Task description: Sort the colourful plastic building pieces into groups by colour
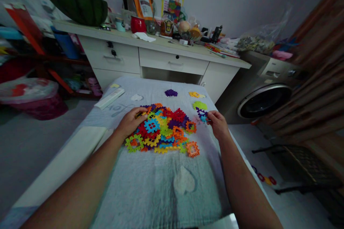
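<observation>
A heap of colourful interlocking plastic building pieces (161, 125) with toothed edges lies on the cloth-covered bed. At the heap's upper left is my left hand (129, 124), its thumb and fingers bent around the edge of a yellow piece (138, 115). My right hand (218, 123), right of the heap, pinches a purple triangular piece (200, 112) at its near corner. A small blue piece (203, 118) shows against it; whether it is held too I cannot tell. Just beyond lies a lime-green piece (199, 105), with yellow pieces (194, 94) and purple pieces (171, 93) farther back.
A long white box (109, 98) lies at the bed's far left. Behind the bed stands a white desk (161, 56) bearing a watermelon (75, 3), jars and papers. To the right are a washing machine (264, 93) and a low dark stool (301, 164).
</observation>
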`<state>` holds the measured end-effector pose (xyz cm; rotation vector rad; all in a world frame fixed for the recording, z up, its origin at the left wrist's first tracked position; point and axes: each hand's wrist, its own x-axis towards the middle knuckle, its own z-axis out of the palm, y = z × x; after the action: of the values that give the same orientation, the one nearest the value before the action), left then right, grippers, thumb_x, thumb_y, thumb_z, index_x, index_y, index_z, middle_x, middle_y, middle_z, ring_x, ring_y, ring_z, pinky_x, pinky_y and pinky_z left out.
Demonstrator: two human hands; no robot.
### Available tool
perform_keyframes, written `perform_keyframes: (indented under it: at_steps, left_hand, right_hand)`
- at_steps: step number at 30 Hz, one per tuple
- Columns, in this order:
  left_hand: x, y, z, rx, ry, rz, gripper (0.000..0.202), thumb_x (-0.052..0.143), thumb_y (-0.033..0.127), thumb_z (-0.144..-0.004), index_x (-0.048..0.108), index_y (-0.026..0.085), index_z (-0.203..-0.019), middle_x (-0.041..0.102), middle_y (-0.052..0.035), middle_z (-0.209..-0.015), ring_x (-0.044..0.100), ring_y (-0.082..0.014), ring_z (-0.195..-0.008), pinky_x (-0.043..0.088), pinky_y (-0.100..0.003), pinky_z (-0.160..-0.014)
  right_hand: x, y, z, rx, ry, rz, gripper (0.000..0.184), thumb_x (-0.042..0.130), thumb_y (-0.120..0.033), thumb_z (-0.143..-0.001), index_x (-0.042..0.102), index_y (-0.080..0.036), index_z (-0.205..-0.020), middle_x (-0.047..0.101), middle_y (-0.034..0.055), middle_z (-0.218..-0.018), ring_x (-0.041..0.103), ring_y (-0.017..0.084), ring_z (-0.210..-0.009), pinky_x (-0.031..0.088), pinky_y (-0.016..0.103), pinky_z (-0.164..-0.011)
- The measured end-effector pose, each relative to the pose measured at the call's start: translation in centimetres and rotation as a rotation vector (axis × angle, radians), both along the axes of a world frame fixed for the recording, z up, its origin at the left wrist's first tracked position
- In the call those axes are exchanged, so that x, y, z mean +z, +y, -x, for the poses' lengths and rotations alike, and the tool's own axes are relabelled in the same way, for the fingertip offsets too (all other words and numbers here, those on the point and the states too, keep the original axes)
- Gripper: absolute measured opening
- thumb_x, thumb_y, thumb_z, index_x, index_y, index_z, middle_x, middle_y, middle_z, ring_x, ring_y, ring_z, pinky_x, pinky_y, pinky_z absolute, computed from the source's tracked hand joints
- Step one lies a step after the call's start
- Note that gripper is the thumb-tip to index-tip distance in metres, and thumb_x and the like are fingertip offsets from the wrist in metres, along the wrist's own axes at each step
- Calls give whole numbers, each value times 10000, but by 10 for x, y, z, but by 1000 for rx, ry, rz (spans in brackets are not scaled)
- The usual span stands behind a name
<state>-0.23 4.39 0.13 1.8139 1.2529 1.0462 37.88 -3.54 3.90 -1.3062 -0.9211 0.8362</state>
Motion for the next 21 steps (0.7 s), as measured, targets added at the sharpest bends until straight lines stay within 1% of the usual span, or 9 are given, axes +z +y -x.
perform_keyframes:
  at_steps: [2, 5, 7, 10, 14, 17, 21]
  left_hand:
    - [-1, 1, 0, -4, 1, -7, 475, 613, 541, -779, 656, 199, -1107, 662, -73, -1192, 615, -263, -1091, 453, -416, -1008]
    - [-1, 1, 1, -2, 11, -18, 468, 612, 536, -783, 655, 201, -1107, 662, -69, -1187, 613, -262, -1094, 445, -414, -1018]
    - [0, 1, 2, -2, 14, -21, 458, 609, 532, -788, 656, 203, -1103, 662, -67, -1187, 610, -261, -1101, 439, -414, -1026]
    - [0, 1, 2, -2, 20, -32, 440, 610, 525, -789, 663, 207, -1090, 664, -64, -1185, 606, -259, -1108, 431, -416, -1037]
    - [-1, 1, 2, -13, 3, -42, 426, 614, 519, -787, 667, 209, -1075, 671, -61, -1169, 609, -258, -1104, 432, -414, -1038]
    - [-1, 1, 1, -13, -17, -27, 426, 612, 513, -793, 658, 208, -1086, 668, -62, -1179, 609, -257, -1108, 436, -411, -1033]
    - [3, 0, 1, -6, -12, -8, 430, 607, 512, -793, 653, 200, -1086, 664, -67, -1183, 602, -260, -1120, 431, -420, -1036]
  right_hand:
    - [-1, 8, -3, -50, 3, 4, 332, 763, -459, -644, 604, -182, -733, 572, -33, -611, 492, 87, -526, 380, 210, -480]
    - [2, 28, 3, -57, -15, 19, 333, 758, -454, -630, 587, -184, -725, 595, -26, -616, 507, 87, -515, 390, 208, -467]
    - [5, 47, 14, -33, -26, 44, 310, 748, -425, -626, 570, -189, -717, 607, -23, -616, 527, 92, -518, 394, 204, -455]
    - [10, 79, 37, 31, -48, 82, 227, 709, -333, -649, 545, -191, -716, 613, -28, -606, 537, 91, -512, 389, 189, -437]
    - [9, 119, 68, 87, -114, 167, 122, 647, -215, -713, 528, -186, -711, 604, -38, -579, 529, 76, -488, 375, 169, -428]
    - [5, 143, 84, 132, -148, 248, 117, 626, -146, -742, 526, -180, -691, 596, -40, -555, 513, 63, -463, 366, 161, -426]
    - [1, 164, 96, 164, -137, 281, 144, 621, -106, -759, 529, -178, -675, 576, -43, -514, 484, 58, -429, 350, 162, -412]
